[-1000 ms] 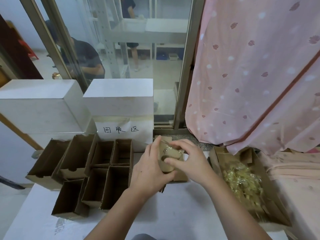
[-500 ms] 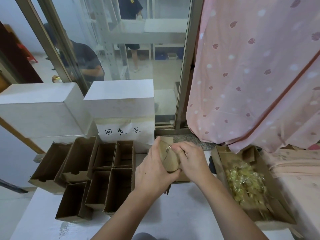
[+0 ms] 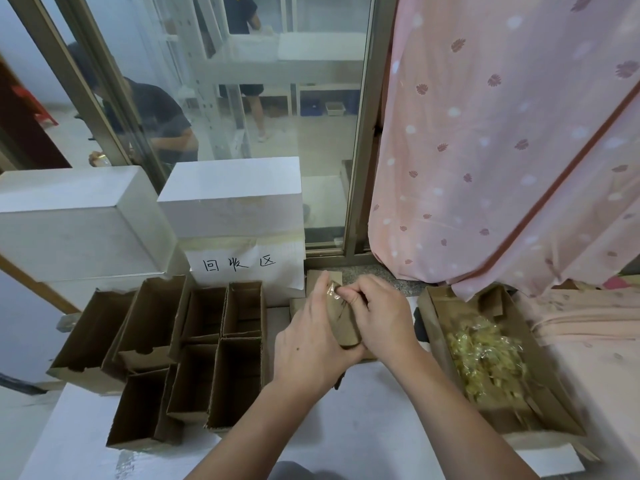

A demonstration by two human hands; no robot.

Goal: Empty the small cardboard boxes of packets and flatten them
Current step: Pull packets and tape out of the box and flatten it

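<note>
Box in hand: a small cardboard box [image 3: 343,323] is held upright between both hands above the white table [image 3: 363,427], near the middle of the scene.
Left hand [image 3: 308,344]: wrapped around the box's left side, fingers lying up along it, thumb underneath.
Right hand [image 3: 377,317]: fingers curled at the box's top, pinching a clear plastic packet [image 3: 331,291] that pokes out of the opening.
Empty boxes [image 3: 194,351]: a cluster of open brown cartons stands to the left on the table, touching one another.
Tray of packets [image 3: 485,362]: a larger cardboard tray to the right holds a heap of yellowish clear-wrapped packets.
Far side: white boxes [image 3: 232,195], one above a handwritten paper label [image 3: 242,263]; a pink patterned curtain [image 3: 502,133] hangs at far right.
</note>
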